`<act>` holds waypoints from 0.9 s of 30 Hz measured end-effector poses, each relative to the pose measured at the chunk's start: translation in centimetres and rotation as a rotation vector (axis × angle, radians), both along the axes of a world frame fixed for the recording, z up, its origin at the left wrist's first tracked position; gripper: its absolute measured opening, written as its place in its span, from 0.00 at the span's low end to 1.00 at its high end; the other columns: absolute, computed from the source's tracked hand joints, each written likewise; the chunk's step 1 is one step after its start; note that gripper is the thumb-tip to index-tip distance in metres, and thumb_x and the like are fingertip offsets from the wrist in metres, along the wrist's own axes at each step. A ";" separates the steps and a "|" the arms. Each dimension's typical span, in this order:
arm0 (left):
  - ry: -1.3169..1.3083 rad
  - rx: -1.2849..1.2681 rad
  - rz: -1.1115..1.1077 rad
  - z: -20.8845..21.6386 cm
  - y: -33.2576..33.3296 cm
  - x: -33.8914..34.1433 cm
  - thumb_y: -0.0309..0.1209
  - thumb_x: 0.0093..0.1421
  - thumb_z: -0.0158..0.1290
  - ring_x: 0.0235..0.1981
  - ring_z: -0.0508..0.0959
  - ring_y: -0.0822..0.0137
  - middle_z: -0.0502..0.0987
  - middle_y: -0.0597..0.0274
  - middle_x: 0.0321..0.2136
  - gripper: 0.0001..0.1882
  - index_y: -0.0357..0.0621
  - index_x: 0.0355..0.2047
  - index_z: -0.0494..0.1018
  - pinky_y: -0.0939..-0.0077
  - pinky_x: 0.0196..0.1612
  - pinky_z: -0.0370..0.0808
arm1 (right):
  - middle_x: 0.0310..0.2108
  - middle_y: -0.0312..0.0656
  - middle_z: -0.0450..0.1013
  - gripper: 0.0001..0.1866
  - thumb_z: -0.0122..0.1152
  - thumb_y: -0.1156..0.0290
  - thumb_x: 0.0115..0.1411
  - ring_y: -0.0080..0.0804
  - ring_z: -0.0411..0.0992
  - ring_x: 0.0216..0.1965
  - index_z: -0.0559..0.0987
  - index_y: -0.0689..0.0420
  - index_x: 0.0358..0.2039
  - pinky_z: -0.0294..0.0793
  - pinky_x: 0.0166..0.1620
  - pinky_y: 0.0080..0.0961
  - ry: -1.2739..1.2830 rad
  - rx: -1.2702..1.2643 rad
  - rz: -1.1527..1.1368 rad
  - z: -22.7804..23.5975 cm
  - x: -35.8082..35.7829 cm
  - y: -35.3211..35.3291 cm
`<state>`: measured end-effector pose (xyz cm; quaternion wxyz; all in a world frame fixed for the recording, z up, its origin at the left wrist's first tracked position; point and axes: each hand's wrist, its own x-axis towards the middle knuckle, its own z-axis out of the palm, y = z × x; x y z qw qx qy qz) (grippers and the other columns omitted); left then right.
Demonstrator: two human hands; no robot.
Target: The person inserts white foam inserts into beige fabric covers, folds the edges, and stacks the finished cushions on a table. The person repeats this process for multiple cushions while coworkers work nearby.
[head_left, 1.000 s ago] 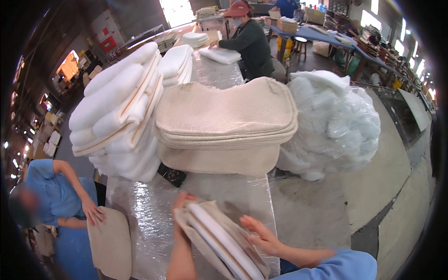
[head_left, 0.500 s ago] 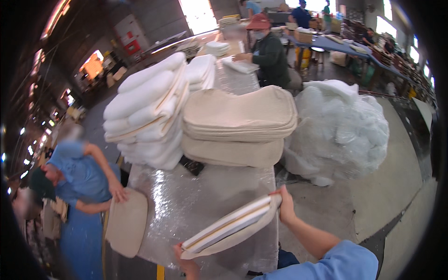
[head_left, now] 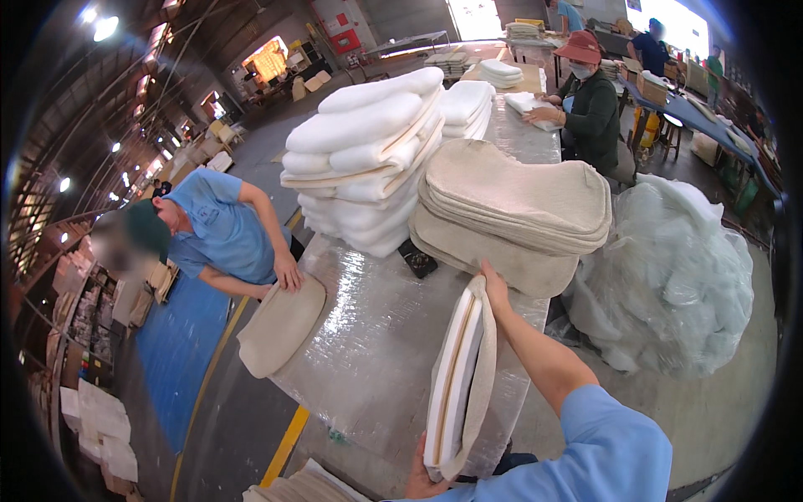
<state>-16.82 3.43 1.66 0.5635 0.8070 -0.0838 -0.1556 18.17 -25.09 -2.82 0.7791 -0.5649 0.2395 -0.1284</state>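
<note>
Between my hands stands a long padded cushion [head_left: 456, 385], tilted on its edge, with a beige fabric cover and white and tan layers showing along its open side. My left hand [head_left: 421, 471] grips its near end at the bottom. At the far end, my right hand [head_left: 495, 293] is closed on the cover's edge, close to a pile of beige fabric covers [head_left: 514, 201]. White folded pads [head_left: 360, 134] rise in a tall stack to the left of that pile. A small black object [head_left: 417, 259] lies at the foot of the stacks.
The table [head_left: 360, 360] has a shiny plastic-wrapped top. At its left edge a co-worker [head_left: 226, 226] handles a beige pad [head_left: 284, 326]. Another person [head_left: 585, 109] works at the far end. A big clear plastic bundle [head_left: 669, 276] bulges at the right. More beige pieces [head_left: 305, 485] lie near my left.
The cushion has swung from a low slant to a steeper angle, its far end reaching toward the beige pile. My view has turned left. The co-worker's pad has shifted and tilted.
</note>
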 end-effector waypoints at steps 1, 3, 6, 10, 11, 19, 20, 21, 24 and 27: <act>-0.005 -0.005 -0.009 1.0 -0.4 -0.3 0.39 0.71 0.60 0.75 0.62 0.52 0.54 0.48 0.76 0.51 0.41 0.81 0.38 0.60 0.78 0.53 | 0.33 0.43 0.79 0.32 0.59 0.40 0.71 0.33 0.74 0.34 0.84 0.61 0.32 0.74 0.42 0.32 -0.021 -0.012 -0.002 0.4 0.7 0.9; -0.010 -0.043 -0.099 1.6 -1.0 0.4 0.39 0.73 0.57 0.76 0.60 0.52 0.51 0.47 0.77 0.50 0.39 0.81 0.37 0.60 0.80 0.49 | 0.35 0.43 0.81 0.32 0.56 0.41 0.73 0.32 0.76 0.36 0.86 0.62 0.34 0.75 0.45 0.33 -0.074 0.060 0.097 -0.5 2.3 -0.3; 0.038 -0.114 -0.176 -1.2 -1.0 2.4 0.36 0.72 0.58 0.79 0.53 0.52 0.47 0.43 0.79 0.52 0.39 0.81 0.33 0.59 0.79 0.46 | 0.37 0.41 0.82 0.30 0.55 0.44 0.75 0.30 0.76 0.39 0.87 0.62 0.38 0.75 0.48 0.32 -0.043 -0.116 0.122 -2.4 2.9 1.4; 0.110 -0.355 -0.135 -2.4 -3.5 6.9 0.36 0.74 0.54 0.78 0.53 0.52 0.51 0.44 0.78 0.46 0.37 0.81 0.39 0.59 0.79 0.49 | 0.39 0.39 0.83 0.27 0.54 0.48 0.78 0.30 0.77 0.42 0.88 0.61 0.45 0.75 0.51 0.31 -0.114 -0.046 0.070 -3.7 1.7 0.8; 0.134 -0.398 -0.117 -2.9 -3.5 8.4 0.36 0.75 0.52 0.79 0.53 0.52 0.50 0.44 0.78 0.44 0.36 0.81 0.40 0.59 0.79 0.49 | 0.41 0.39 0.83 0.27 0.54 0.48 0.78 0.29 0.77 0.43 0.87 0.61 0.46 0.75 0.52 0.30 -0.104 0.007 0.085 -3.9 0.8 1.5; -0.246 -0.227 0.012 -2.2 -9.5 29.5 0.29 0.71 0.53 0.77 0.59 0.48 0.59 0.43 0.75 0.37 0.38 0.77 0.55 0.57 0.77 0.56 | 0.50 0.37 0.79 0.27 0.62 0.55 0.75 0.26 0.73 0.52 0.78 0.66 0.62 0.70 0.59 0.27 -0.228 0.056 0.031 -0.3 -5.0 2.9; -0.260 -0.137 0.035 -1.8 -9.4 31.5 0.27 0.70 0.53 0.74 0.62 0.48 0.63 0.43 0.72 0.35 0.38 0.75 0.59 0.58 0.75 0.59 | 0.48 0.38 0.78 0.29 0.69 0.61 0.70 0.25 0.74 0.50 0.75 0.67 0.63 0.72 0.57 0.26 -0.163 0.049 0.087 1.0 -5.9 3.6; -0.271 -0.057 0.039 -1.3 -9.9 33.2 0.26 0.68 0.53 0.72 0.66 0.48 0.67 0.43 0.70 0.33 0.39 0.74 0.62 0.58 0.74 0.63 | 0.49 0.39 0.78 0.29 0.70 0.62 0.70 0.25 0.74 0.50 0.74 0.66 0.63 0.72 0.56 0.26 -0.066 0.041 0.161 2.3 -6.4 3.3; -0.276 -0.001 0.047 -1.3 -11.6 35.9 0.22 0.65 0.54 0.63 0.76 0.49 0.77 0.46 0.60 0.26 0.38 0.65 0.71 0.59 0.66 0.72 | 0.48 0.38 0.78 0.22 0.69 0.64 0.70 0.24 0.73 0.49 0.77 0.64 0.57 0.73 0.54 0.26 0.127 0.030 0.366 3.7 -6.5 1.7; -0.316 0.034 0.030 -1.3 -13.2 36.7 0.22 0.64 0.56 0.54 0.81 0.50 0.81 0.49 0.51 0.19 0.39 0.56 0.75 0.59 0.58 0.76 | 0.41 0.37 0.79 0.18 0.68 0.61 0.70 0.25 0.74 0.43 0.81 0.63 0.49 0.73 0.51 0.26 0.082 0.076 0.449 3.2 -5.8 0.1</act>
